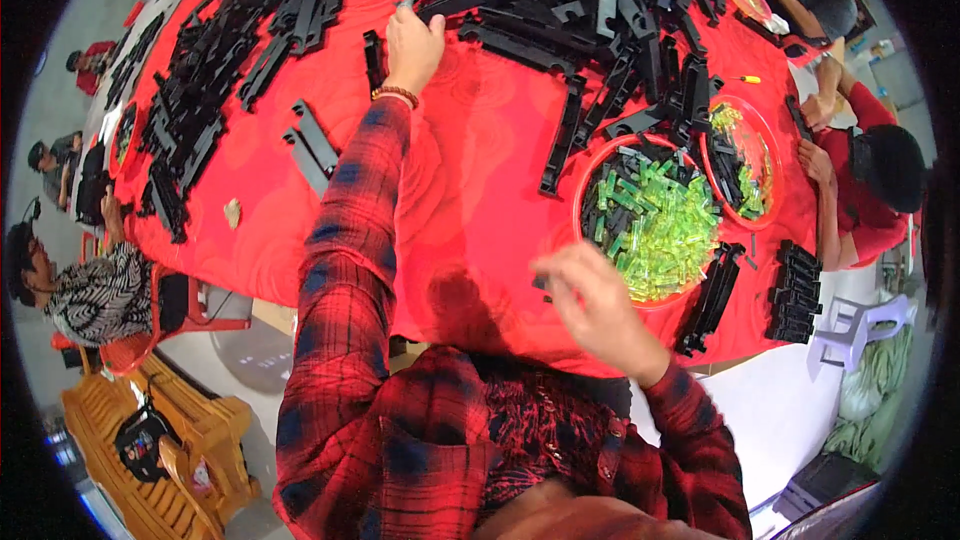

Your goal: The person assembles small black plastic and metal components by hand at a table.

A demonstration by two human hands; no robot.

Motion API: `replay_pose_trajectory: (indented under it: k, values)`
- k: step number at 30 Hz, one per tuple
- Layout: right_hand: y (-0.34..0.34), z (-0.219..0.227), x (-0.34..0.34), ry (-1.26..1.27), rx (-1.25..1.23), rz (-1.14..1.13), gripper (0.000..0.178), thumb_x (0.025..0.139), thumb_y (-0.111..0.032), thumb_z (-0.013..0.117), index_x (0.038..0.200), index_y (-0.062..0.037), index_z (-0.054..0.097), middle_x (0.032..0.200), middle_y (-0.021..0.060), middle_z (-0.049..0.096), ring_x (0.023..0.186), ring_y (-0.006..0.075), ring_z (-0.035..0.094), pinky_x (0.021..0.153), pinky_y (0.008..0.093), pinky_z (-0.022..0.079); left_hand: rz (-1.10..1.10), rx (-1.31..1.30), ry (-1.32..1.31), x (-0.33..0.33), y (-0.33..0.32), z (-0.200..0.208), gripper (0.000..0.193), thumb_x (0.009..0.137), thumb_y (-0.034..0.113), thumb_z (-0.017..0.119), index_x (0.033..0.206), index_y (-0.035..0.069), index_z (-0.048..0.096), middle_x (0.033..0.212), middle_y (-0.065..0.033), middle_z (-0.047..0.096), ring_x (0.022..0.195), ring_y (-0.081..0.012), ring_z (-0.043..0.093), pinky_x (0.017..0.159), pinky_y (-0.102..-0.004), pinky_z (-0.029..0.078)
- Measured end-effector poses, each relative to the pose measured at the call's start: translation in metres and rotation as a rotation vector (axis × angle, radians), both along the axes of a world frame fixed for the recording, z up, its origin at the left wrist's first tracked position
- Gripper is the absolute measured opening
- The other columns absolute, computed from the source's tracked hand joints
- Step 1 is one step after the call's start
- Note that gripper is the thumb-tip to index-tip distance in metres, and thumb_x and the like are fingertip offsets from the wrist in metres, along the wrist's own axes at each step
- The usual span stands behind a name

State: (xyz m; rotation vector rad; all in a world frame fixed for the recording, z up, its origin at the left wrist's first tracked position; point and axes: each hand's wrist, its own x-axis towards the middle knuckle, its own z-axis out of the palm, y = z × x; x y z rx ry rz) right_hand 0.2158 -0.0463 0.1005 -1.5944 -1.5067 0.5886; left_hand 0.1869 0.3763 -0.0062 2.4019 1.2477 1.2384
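My left hand [415, 50] is stretched out to the near edge of a large pile of long black plastic parts [530, 35]. Its thumb and fingers are apart at the pile, and the fingertips are partly hidden. A single black strip [373, 60] lies just left of that wrist. Closer to me, my right hand [592, 308] is slightly blurred, its fingers pinched on a small dark piece [541, 282]. Beside it stands a round red-rimmed basin [578, 202] with many small yellow-green clear pieces [660, 230] and some black ones.
Another heap of black parts [240, 70] covers the table's left. Two grey-black strips [312, 148] lie nearer. A second red-rimmed basin [778, 165] and stacked black parts [795, 295] are at right. People sit around the red-covered table [480, 180]. A lilac stool [855, 330] stands lower right.
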Motion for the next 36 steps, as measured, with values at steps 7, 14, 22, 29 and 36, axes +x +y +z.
replay_pose_trajectory:
  k: [7, 14, 22, 29, 36]
  values:
    - [0.11, -0.04, 0.109, -0.465, -0.18, -0.398, 0.022, 0.089, -0.007, 0.054, 0.107, 0.0056, 0.054, 0.099, 0.0271, 0.061, 0.094, 0.045, 0.061, 0.083, 0.051, 0.05, 0.028, -0.188, 0.248, 0.038, 0.04, -0.001, 0.074, 0.093, 0.053, 0.052, 0.136, -0.007, 0.044, 0.142, -0.0256, 0.047, 0.136, -0.0407, 0.039, 0.111, -0.0573, 0.028]
    - [0.156, -0.047, 0.125, -0.617, -0.46, -0.382, 0.026, 0.093, -0.015, 0.052, 0.103, 0.0083, 0.056, 0.097, 0.0294, 0.065, 0.09, 0.0453, 0.066, 0.079, 0.0507, 0.055, 0.16, -0.163, 0.206, 0.036, 0.085, 0.008, 0.078, 0.09, 0.061, 0.05, 0.131, -0.005, 0.05, 0.14, -0.0247, 0.05, 0.136, -0.0403, 0.041, 0.11, -0.0582, 0.028]
    - [0.202, -0.067, 0.157, -0.718, -0.247, -0.532, 0.037, 0.095, -0.026, 0.055, 0.092, 0.0104, 0.063, 0.095, 0.0335, 0.064, 0.085, 0.0463, 0.066, 0.078, 0.0504, 0.055, 0.041, -0.509, 0.128, 0.048, 0.095, 0.021, 0.097, 0.084, 0.079, 0.041, 0.145, 0.003, 0.04, 0.142, -0.0236, 0.05, 0.133, -0.0413, 0.044, 0.106, -0.0658, 0.026]
    - [0.244, -0.067, 0.164, -0.286, -0.605, -0.556, 0.054, 0.094, -0.039, 0.055, 0.102, 0.0125, 0.066, 0.112, 0.0376, 0.061, 0.11, 0.0488, 0.06, 0.099, 0.047, 0.046, -0.145, -0.581, -0.01, 0.069, 0.091, 0.003, 0.101, 0.076, 0.085, 0.044, 0.135, 0.004, 0.054, 0.139, -0.0292, 0.049, 0.135, -0.046, 0.038, 0.108, -0.0569, 0.026]
    - [0.258, -0.082, 0.143, -0.077, -0.688, -0.839, 0.092, 0.08, -0.049, 0.072, 0.137, 0.012, 0.035, 0.143, 0.0299, 0.035, 0.128, 0.0422, 0.047, 0.104, 0.0439, 0.044, -0.436, -0.787, -0.243, 0.05, 0.093, -0.009, 0.096, 0.079, 0.069, 0.063, 0.128, -0.013, 0.051, 0.123, -0.0241, 0.06, 0.117, -0.0296, 0.055, 0.1, -0.0359, 0.039]
